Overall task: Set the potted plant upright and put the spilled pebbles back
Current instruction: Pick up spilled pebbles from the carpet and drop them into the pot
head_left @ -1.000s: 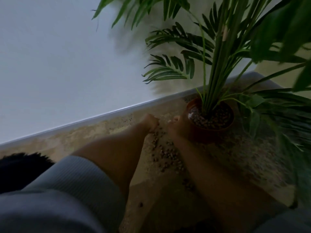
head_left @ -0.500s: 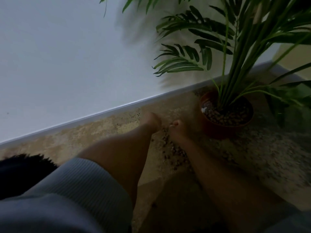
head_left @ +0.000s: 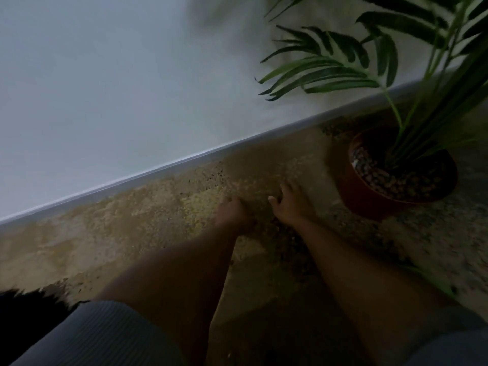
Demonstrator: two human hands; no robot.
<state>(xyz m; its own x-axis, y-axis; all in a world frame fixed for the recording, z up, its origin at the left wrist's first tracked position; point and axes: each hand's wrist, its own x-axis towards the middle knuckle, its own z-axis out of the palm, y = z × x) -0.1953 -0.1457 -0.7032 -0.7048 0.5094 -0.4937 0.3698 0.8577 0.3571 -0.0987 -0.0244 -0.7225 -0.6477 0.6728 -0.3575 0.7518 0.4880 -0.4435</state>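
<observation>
The potted plant stands upright at the right in a reddish-brown pot (head_left: 369,202), with brown pebbles (head_left: 396,180) around its green stems. Spilled pebbles (head_left: 289,243) lie on the speckled floor between my forearms and toward me. My right hand (head_left: 291,204) rests on the floor left of the pot, fingers spread and bent with the tips down. My left hand (head_left: 232,211) is on the floor beside it, a short gap between them. Its fingers fold under and are hidden behind the back of the hand. The picture is dim and blurred.
A white wall with a pale baseboard (head_left: 169,167) runs diagonally just beyond my hands. Palm fronds (head_left: 330,72) hang over the area above the pot. A dark furry thing (head_left: 23,320) lies at the lower left by my grey sleeve.
The view has swung left, so the pot sits farther right in the picture. My right hand has come away from the pot's side and now lies on the floor with fingers spread.
</observation>
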